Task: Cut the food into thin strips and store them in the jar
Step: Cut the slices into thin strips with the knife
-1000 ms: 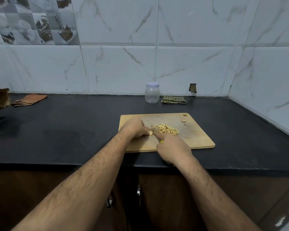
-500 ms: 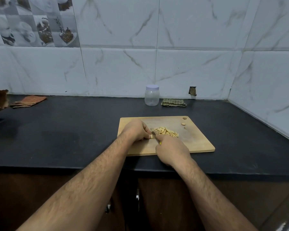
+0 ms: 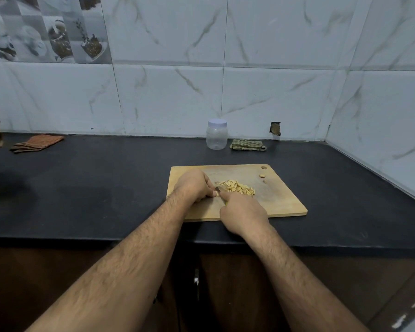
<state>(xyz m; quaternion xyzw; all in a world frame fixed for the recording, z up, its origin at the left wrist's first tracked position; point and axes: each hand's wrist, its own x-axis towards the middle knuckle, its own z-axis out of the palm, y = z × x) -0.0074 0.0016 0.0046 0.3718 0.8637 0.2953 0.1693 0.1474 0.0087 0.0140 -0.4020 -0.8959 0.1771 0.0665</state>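
While the view is drifting only slightly against the half-second before, little on the cutting board (image 3: 285,202) is actually changing; going from its left side, the orange striped cloth (image 3: 36,143) is lying far off to the left on the black counter (image 3: 94,188), untouched; the left hand (image 3: 193,186) is resting on the board's left half, its fingers curled down and pinching a small pale piece of the food (image 3: 217,193) against the wood, just where it was pinching it a moment ago, only the stub is looking shorter; right beside it the knife (image 3: 218,189) is standing with its blade at that piece, gripped by the right hand (image 3: 242,213), whose fingers are clenched round the handle at the board's near edge; the pile of thin strips (image 3: 237,187) is lying just right of the blade at the board's middle, touching nothing else; two small offcuts (image 3: 262,175) are sitting near the board's far right corner; the jar (image 3: 216,134) is standing behind the board against the wall, lid on and looking empty, with a green checked cloth (image 3: 247,144) just to its right; so the slicing is, by my reading, nearing its end, while opening and filling the jar is not yet beginning.
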